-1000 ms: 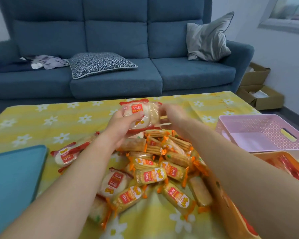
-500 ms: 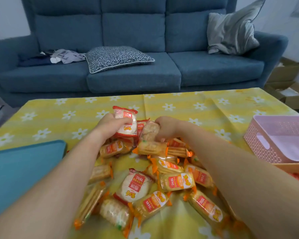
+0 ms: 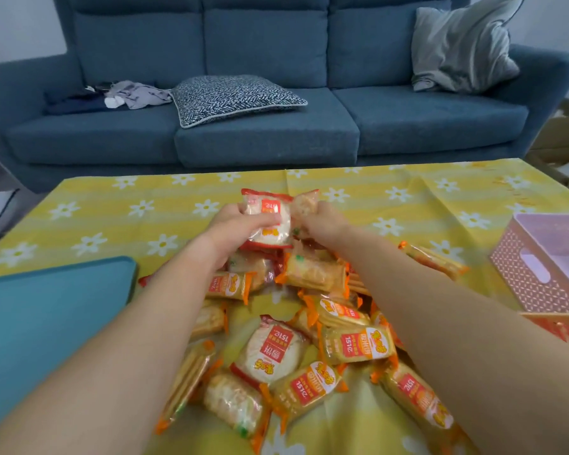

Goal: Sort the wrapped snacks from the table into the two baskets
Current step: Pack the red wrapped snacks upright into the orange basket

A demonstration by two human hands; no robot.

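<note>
1. Handling, as a judgement: each wrapped snack looks light, the film is glossy and likely slippery and crinkly, and the crackers inside are probably brittle. A loose hold across the flat body, or a pinch on a crimped end seam, should serve better than a squeeze.
2. Two kinds show in the snack pile (image 3: pixel 309 339) at centre and lower centre of the frame. Some are round white rice crackers in clear film with red ends and a red label. The others are oblong yellow packs with orange crimped ends.
3. The left hand (image 3: pixel 240 224) grasps a red-trimmed round pack (image 3: pixel 270 218) just above centre frame, fingers curled round it and thumb across its face, lifted clear of the pile.
4. The right hand (image 3: pixel 322 221) grips a second pack (image 3: pixel 304 205) touching the first. Its fingertips are hidden, so how it pinches is unclear.
5. The pile lies on a yellow daisy tablecloth (image 3: pixel 112 224).
6. A pink basket (image 3: pixel 546 257) stands at the right edge with an orange basket (image 3: pixel 559 323) just below it, and a teal flat-topped object (image 3: pixel 46 316) sits at lower left.
</note>
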